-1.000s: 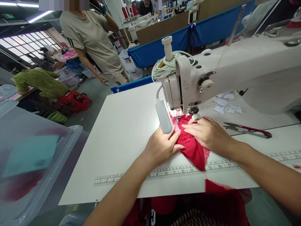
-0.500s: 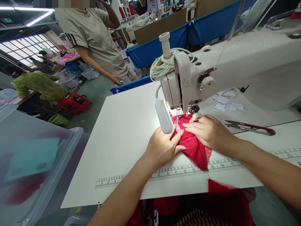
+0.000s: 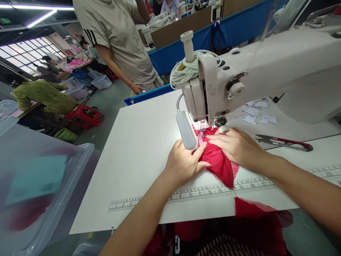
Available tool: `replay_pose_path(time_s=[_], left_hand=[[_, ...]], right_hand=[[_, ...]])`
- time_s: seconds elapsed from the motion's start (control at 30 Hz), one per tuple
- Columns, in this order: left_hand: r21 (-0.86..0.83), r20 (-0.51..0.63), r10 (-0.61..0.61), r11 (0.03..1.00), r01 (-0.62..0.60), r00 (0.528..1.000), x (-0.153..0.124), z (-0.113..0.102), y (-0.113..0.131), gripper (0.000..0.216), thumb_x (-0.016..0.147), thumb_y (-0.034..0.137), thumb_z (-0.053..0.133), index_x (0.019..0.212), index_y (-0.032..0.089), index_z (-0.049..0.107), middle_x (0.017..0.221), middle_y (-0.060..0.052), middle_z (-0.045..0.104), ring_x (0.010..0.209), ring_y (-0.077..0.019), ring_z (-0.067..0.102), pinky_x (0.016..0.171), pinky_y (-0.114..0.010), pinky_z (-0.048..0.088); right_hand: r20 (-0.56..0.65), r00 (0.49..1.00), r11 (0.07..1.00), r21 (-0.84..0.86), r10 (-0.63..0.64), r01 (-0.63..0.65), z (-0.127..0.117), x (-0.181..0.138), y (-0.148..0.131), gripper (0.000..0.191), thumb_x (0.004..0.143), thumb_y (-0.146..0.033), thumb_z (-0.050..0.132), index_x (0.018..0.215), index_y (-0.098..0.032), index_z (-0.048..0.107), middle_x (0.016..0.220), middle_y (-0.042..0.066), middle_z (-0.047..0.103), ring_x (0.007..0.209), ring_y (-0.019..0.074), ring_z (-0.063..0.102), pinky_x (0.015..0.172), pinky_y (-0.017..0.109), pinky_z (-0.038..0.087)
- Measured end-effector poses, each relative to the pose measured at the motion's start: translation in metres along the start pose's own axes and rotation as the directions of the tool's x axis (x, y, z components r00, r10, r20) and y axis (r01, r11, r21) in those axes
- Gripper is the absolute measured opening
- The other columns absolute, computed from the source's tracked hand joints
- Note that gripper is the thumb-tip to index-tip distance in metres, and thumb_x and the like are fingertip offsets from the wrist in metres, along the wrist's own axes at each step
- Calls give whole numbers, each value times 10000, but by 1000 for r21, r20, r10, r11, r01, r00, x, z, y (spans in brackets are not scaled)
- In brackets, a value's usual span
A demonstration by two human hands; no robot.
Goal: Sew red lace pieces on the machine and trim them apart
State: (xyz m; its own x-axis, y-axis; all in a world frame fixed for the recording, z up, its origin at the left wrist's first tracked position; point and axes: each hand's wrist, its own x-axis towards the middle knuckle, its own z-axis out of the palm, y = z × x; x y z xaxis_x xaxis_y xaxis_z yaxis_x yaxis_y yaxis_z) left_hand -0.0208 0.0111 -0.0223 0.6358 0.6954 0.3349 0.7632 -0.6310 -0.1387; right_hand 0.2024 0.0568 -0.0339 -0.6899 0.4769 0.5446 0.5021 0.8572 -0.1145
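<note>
A piece of red lace fabric lies under the presser foot of a white sewing machine, its pointed end towards me. My left hand grips the fabric's left edge between thumb and fingers, close to the needle; a grey lamp hides some fingertips. On the right side of the lace, my right hand lies with its fingers stretched flat, pressing the cloth down; its thumb is hidden. More red fabric hangs at the table's front edge, over my lap.
Red-handled thread snips lie right of my right hand, with white scraps behind them. A printed ruler runs along the white table. A clear plastic bin stands left. A person stands beyond the table.
The red fabric has slid slightly forward under the presser foot, both hands staying on it. The standing person appears farther right, and the view has shifted a little.
</note>
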Motion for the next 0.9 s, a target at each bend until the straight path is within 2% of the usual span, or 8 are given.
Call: replay_pose_path(time_s=[0.2,0.5,0.73,0.83,0.9], left_hand=[[24,-4,-5,1000,5,1000,0,0,0,631,982,592,272,1294,166,617,1114,-148,702,925,-269,602,795,-398,456],[-2,9,-12,1000,12,1000,-1,-1,-1,601,987,579,285,1292,185,621,1041,-144,716,914,-271,589,780,-392,434],[-15,7,-27,1000,27,1000,-2,4,-4,564,983,568,332,1302,199,614,1030,-130,719,918,-272,592,786,-396,445],[-127,11,-67,990,68,998,-1,2,-5,526,983,537,363,1258,189,644,1027,-135,718,964,-298,600,799,-424,466],[-322,27,-172,931,171,985,1,1,-6,446,997,447,370,1208,190,666,1103,-126,701,1047,-299,592,880,-450,468]], right_hand=[[23,999,1000,7,23,-23,1,-1,1,338,893,-21,429,1079,-126,691,1154,81,722,995,253,588,806,397,514],[6,1000,999,-32,10,-9,0,0,2,352,859,-3,432,1058,-103,705,1135,84,732,960,254,603,781,387,530],[31,999,999,9,44,-45,3,-1,3,352,861,-5,444,1082,-108,697,1139,93,727,995,261,595,805,388,530],[37,998,997,49,55,-57,1,2,3,366,853,-2,429,1076,-114,697,1120,102,727,997,262,585,820,397,534],[32,997,995,67,74,-76,-1,5,2,390,857,-5,401,1078,-128,697,1063,104,733,972,254,586,808,391,539]])
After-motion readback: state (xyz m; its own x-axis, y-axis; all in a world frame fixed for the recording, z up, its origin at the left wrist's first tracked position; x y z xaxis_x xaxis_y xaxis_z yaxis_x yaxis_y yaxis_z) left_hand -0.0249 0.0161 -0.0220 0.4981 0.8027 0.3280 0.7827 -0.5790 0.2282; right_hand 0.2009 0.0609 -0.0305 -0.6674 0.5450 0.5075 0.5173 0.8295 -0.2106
